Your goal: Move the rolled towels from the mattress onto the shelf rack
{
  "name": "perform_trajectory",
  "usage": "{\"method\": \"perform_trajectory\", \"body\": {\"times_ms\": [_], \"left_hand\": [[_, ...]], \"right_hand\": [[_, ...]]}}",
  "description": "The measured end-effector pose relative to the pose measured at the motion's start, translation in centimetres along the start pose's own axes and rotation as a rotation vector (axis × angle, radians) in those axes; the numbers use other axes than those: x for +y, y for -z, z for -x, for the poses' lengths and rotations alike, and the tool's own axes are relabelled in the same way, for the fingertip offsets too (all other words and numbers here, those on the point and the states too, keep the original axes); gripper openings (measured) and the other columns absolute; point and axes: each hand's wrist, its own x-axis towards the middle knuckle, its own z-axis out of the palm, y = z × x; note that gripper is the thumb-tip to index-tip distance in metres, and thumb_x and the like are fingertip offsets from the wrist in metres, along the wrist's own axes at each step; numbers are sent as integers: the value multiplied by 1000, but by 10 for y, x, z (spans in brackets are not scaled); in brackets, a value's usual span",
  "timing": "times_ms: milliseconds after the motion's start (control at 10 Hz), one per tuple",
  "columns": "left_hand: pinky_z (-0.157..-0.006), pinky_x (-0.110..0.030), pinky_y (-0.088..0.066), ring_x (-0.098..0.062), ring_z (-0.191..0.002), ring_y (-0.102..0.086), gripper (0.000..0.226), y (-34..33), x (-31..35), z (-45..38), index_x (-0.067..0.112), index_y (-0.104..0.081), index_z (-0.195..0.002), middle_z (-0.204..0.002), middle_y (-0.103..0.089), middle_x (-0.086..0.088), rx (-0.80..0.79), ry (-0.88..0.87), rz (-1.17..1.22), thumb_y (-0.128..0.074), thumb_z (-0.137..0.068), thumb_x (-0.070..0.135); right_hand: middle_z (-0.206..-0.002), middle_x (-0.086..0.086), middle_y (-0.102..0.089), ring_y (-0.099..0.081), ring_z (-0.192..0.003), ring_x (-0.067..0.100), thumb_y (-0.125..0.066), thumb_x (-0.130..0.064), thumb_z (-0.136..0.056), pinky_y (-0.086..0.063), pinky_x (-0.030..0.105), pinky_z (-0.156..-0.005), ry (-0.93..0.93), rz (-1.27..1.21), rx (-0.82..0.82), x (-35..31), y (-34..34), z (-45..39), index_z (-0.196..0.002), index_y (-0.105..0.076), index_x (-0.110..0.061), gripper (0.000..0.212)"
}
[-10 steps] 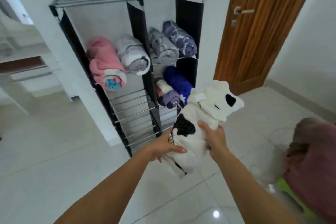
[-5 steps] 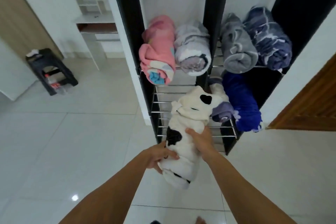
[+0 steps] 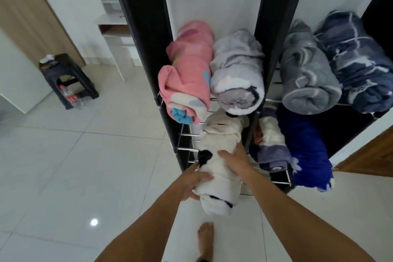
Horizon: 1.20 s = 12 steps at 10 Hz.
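A white rolled towel with black patches (image 3: 220,140) lies lengthwise on the lower left tier of the black shelf rack (image 3: 146,49), its near end sticking out past the front bars. My left hand (image 3: 194,178) grips its near left side from below. My right hand (image 3: 234,160) holds its top right side. On the upper tier lie a pink roll (image 3: 188,70), a pale grey roll (image 3: 238,72), a grey roll (image 3: 306,70) and a navy patterned roll (image 3: 357,61). A purple-and-cream roll (image 3: 271,144) and a bright blue roll (image 3: 306,147) fill the lower right tier.
The rack stands against a white wall on a glossy white tile floor (image 3: 85,166). A black plastic stool (image 3: 68,78) with a bottle under it stands at the left. A wooden door (image 3: 370,155) is at the right. My bare foot (image 3: 205,240) is below the rack.
I have stepped closer to the rack. The white towel has gone from in front of the rack into the lower left tier, under the pink and pale grey rolls, both hands still on it.
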Motion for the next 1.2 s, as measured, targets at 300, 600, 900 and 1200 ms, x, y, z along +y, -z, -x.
{"method": "perform_trajectory", "body": {"times_ms": [300, 600, 900, 1200], "left_hand": [[-90, -46, -50, -32, -110, -62, 69, -10, 39, -112, 26, -50, -132, -114, -66, -5, 101, -242, 136, -70, -72, -1], [-100, -46, -50, -28, -114, -60, 77, -15, 47, -156, 23, -48, -135, -124, -58, -6, 183, -279, 161, -80, -66, 9], [-105, -43, -45, -27, -123, -53, 76, -18, 49, -150, 19, -40, -142, -138, -52, -8, 279, -288, -206, -76, -76, 32], [-95, -39, -51, -26, -109, -61, 81, -21, -10, -62, 15, -50, -131, -118, -62, -11, 384, -361, -532, -65, -59, 51]], "right_hand": [[-151, 9, -43, -44, -136, 29, -63, -38, -89, -35, 31, -107, 39, 97, 37, -25, 7, -96, -149, -31, -11, 74], [-153, 12, -36, -40, -137, 29, -51, -31, -97, -33, 33, -110, 42, 197, 1, -20, 7, -122, -151, -22, -9, 65], [-149, 16, -42, -46, -133, 30, -48, -23, -97, -37, 30, -105, 54, 365, -12, -23, 14, -103, -146, -31, -5, 55], [-119, 17, -61, -62, -96, 21, -63, -13, -91, -50, 22, -78, 122, 28, -172, -23, 70, 14, -131, -50, -3, 43]]}}
